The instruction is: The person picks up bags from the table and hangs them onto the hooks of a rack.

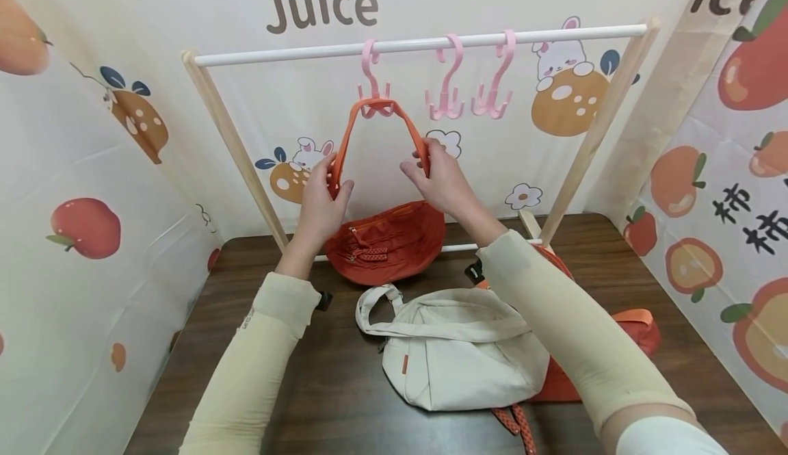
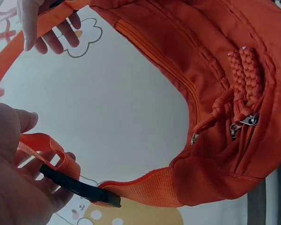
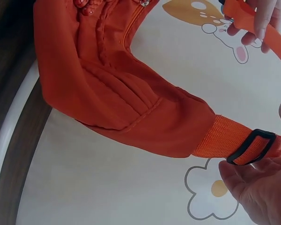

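Note:
A red-orange sling bag (image 1: 388, 243) hangs by its orange strap (image 1: 347, 137) from the left pink hook (image 1: 371, 75) on the white rail. My left hand (image 1: 321, 202) is at the strap's left side, thumb apart and fingers loosely behind the webbing by a black buckle (image 2: 79, 187). On the other side my right hand (image 1: 444, 180) touches the strap with its fingers extended, beneath another black buckle (image 3: 251, 146). Braided zipper pulls (image 2: 246, 79) dangle on the bag's front. Its lower edge hangs near the tabletop, in front of the rack's lower bar.
Two more pink hooks (image 1: 446, 82) hang further right on the rail (image 1: 295, 53), held by wooden posts (image 1: 237, 147). A cream bag (image 1: 468, 359) lies on the dark wooden table (image 1: 326, 380), partly over red-orange fabric (image 1: 557, 383). Printed curtains enclose the sides and back.

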`<action>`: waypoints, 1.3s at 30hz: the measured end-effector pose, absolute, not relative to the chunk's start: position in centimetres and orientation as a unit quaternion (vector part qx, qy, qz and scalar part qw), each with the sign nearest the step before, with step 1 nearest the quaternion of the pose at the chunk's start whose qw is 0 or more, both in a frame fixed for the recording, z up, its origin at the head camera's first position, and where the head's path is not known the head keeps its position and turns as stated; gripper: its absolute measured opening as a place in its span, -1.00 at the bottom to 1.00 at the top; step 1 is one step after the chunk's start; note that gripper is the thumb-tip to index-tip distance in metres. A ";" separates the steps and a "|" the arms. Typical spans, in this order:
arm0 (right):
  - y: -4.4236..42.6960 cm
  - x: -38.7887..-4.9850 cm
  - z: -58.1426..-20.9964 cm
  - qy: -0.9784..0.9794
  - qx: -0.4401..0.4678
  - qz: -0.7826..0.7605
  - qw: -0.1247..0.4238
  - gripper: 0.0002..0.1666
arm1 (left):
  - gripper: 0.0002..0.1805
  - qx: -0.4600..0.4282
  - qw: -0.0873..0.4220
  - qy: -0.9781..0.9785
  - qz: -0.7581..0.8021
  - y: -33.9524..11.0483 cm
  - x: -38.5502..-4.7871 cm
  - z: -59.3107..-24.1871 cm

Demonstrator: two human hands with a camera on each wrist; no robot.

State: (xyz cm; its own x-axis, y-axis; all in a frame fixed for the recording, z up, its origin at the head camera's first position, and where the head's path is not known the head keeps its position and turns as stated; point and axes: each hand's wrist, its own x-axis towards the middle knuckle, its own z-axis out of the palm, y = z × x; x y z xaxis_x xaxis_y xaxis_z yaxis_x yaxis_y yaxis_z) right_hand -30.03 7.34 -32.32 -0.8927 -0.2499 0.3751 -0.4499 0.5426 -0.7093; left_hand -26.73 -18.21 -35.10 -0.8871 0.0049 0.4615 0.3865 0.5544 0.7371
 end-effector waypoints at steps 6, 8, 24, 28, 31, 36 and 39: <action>7.9 -29.5 -32.7 -0.871 0.198 0.438 0.103 -0.08 | -0.22 -0.113 0.222 -0.855 -0.454 -18.4 -26.2 -35.3; 8.1 -29.3 -32.8 -0.869 0.197 0.442 0.104 -0.03 | -0.20 -0.114 0.235 -0.851 -0.456 -18.4 -25.9 -35.4; 11.1 -24.9 -33.2 -0.870 0.183 0.441 0.121 0.11 | -0.27 -0.164 0.391 -0.814 -0.398 -17.8 -23.1 -36.6; 12.1 -23.7 -33.4 -0.875 0.180 0.435 0.111 0.12 | -0.28 -0.184 0.411 -0.807 -0.382 -17.7 -22.6 -37.3; 12.8 -23.0 -33.9 -0.882 0.188 0.419 0.106 0.12 | -0.30 -0.195 0.420 -0.803 -0.375 -17.6 -22.2 -37.9; 13.9 -21.8 -34.7 -0.891 0.205 0.393 0.102 0.05 | -0.33 -0.209 0.419 -0.803 -0.368 -17.3 -21.4 -38.7; 14.5 -20.9 -35.2 -0.895 0.212 0.380 0.091 0.02 | -0.34 -0.224 0.406 -0.811 -0.358 -16.8 -20.8 -39.2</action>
